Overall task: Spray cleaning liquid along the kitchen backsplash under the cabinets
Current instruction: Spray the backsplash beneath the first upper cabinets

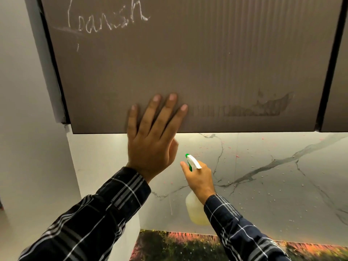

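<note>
My right hand [199, 178] grips the neck of a spray bottle [194, 210] with a white trigger head and a green nozzle [187, 156]. The nozzle points up and left toward the white marble backsplash [273, 176] under the cabinets. Droplets and small red specks dot the backsplash to the right of the nozzle. My left hand [150, 140] lies flat, fingers spread, against the lower edge of the brown cabinet door [188, 63]. The bottle's pale body hangs below my right wrist, partly hidden by it.
Chalk-like writing marks the cabinet door's upper left, and a smudged patch [263, 108] sits at its lower right. A white wall [28, 147] stands on the left. A dark, patterned countertop [178, 247] runs along the bottom. A second cabinet door [337, 91] adjoins on the right.
</note>
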The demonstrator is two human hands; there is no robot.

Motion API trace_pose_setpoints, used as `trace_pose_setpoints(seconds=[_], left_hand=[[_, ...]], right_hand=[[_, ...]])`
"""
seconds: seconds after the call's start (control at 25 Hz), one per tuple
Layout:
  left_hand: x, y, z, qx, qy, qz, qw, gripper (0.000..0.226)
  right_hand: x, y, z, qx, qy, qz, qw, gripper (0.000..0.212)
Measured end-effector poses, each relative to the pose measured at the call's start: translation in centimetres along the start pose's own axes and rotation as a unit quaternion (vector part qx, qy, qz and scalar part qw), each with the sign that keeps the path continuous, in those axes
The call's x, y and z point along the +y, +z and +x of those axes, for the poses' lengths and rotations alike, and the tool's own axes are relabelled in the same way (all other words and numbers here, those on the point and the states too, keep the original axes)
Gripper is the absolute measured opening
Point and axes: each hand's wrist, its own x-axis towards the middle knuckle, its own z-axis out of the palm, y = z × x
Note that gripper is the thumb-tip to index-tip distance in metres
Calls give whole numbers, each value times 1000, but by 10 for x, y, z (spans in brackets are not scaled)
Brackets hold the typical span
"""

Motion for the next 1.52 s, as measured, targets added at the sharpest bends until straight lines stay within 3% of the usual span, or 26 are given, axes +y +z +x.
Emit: trace_pose_setpoints(seconds=[0.2, 0.28, 0.36, 0.52, 0.64, 0.76, 0.92, 1.08, 1.2, 1.28, 1.52], left_hand=[[13, 20, -10, 66, -31, 42, 996, 83], [16, 23, -10, 76, -38, 41, 996, 79], [18, 23, -9, 75, -42, 37, 996, 79], [21, 18, -12, 63, -49, 33, 996, 82], [23, 18, -12, 63, -50, 36, 996, 83], [23, 19, -12, 68, -57, 39, 995, 83], [32, 16, -9, 66, -81, 24, 994, 85], [49, 10, -5, 34, -115, 7, 993, 81], [59, 9, -2, 6, -70, 2, 998, 81], [60, 12, 0, 8, -30, 5, 1000, 80], [59, 23, 1, 50, -20, 10, 998, 76]], right_hand=[[2, -6, 13, 19, -18, -20, 999, 39], [5, -9, 15, -8, -1, -10, 1000, 37], [4, -11, 15, -37, 12, -7, 999, 35], [9, -21, 18, -3, 18, -8, 1000, 36], [16, -29, 16, -37, 43, -10, 998, 35], [28, -38, 13, -4, 44, -13, 999, 35], [39, -47, 11, -63, 60, -40, 995, 37], [40, -51, 15, -34, 42, -30, 998, 39], [42, -49, 15, -73, 52, -50, 995, 37], [44, -48, 14, -53, 40, -48, 997, 39], [43, -49, 24, -53, 19, -29, 998, 38]])
